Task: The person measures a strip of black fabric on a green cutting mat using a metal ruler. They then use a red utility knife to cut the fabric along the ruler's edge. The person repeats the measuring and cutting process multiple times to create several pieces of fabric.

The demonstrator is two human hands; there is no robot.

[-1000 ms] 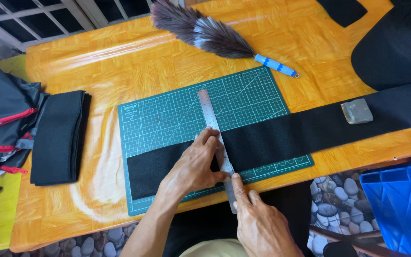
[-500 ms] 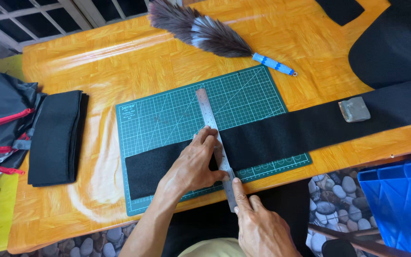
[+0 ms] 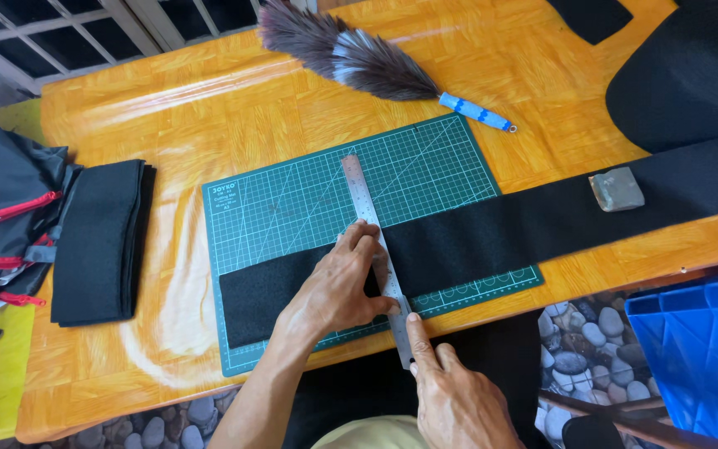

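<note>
A steel ruler point(image 3: 359, 195) lies across a long black fabric strip point(image 3: 492, 233) on a green cutting mat point(image 3: 292, 199). My left hand point(image 3: 334, 287) presses down on the ruler and the strip, fingers spread along the ruler's left edge. At the ruler's near end is my right hand point(image 3: 454, 403), its index finger stretched out along the ruler's tip. Whether that hand holds a tool is hidden under the fingers.
The mat sits on an orange wooden table point(image 3: 209, 108). A feather duster with a blue handle point(image 3: 359, 58) lies at the back. A grey block point(image 3: 617, 189) rests on the strip at right. Folded black fabric point(image 3: 97, 241) and a black bag point(image 3: 2, 216) are left, a blue crate point(image 3: 700, 357) lower right.
The view has shifted slightly. Both hands stay at the ruler, with hardly any movement.
</note>
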